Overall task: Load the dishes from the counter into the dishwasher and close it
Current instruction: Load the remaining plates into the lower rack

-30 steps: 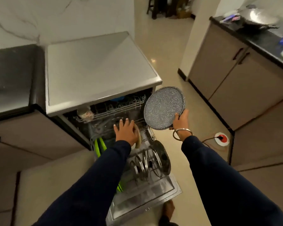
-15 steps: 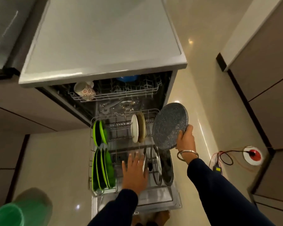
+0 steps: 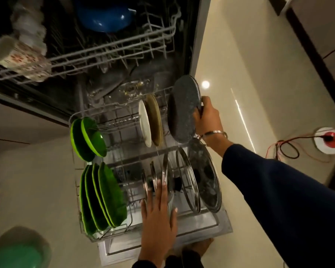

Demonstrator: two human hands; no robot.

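Gripping the speckled grey plate (image 3: 184,111) by its right rim, my right hand (image 3: 207,117) holds it upright over the back right of the lower rack (image 3: 124,120), just beside the cream plate (image 3: 144,122) and tan plate (image 3: 156,118). It looks stiff, fairly heavy and breakable, so the edge is the sensible hold. My left hand (image 3: 159,215), fingers straight, rests by the glass lids (image 3: 191,180). Green plates (image 3: 101,196) fill the left; glossy floor (image 3: 230,64) surrounds the dishwasher.
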